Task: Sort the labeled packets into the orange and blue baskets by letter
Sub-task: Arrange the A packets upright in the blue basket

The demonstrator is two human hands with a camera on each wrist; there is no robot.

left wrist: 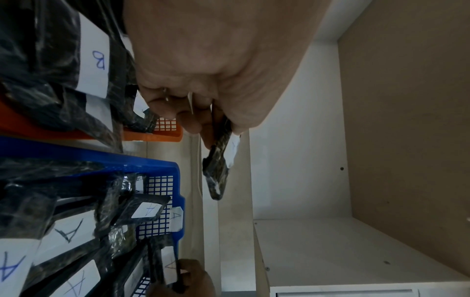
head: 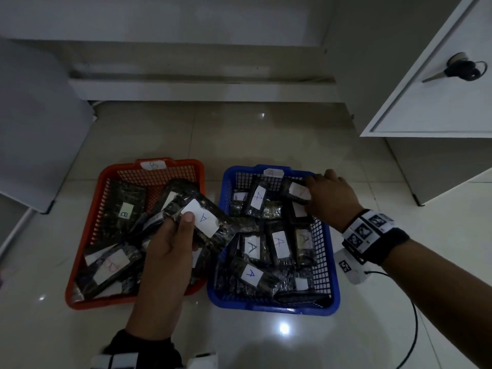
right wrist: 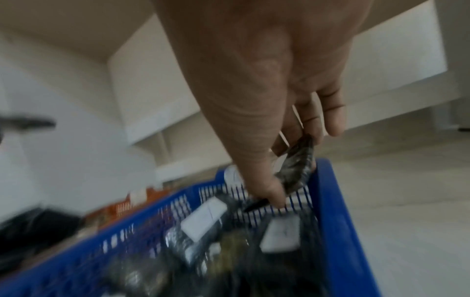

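Here, on the pale tiled floor, two mesh baskets sit side by side, well filled with dark packets. The orange basket (tagged B on its far rim) is on the left; the blue basket, tagged A, is on the right. The left hand grips a packet labelled A, thumb pressed on its white label, holding it above the inner edge of the orange basket and reaching toward the blue one. The right hand pinches another packet at the blue basket's far right corner; its letter is unclear.
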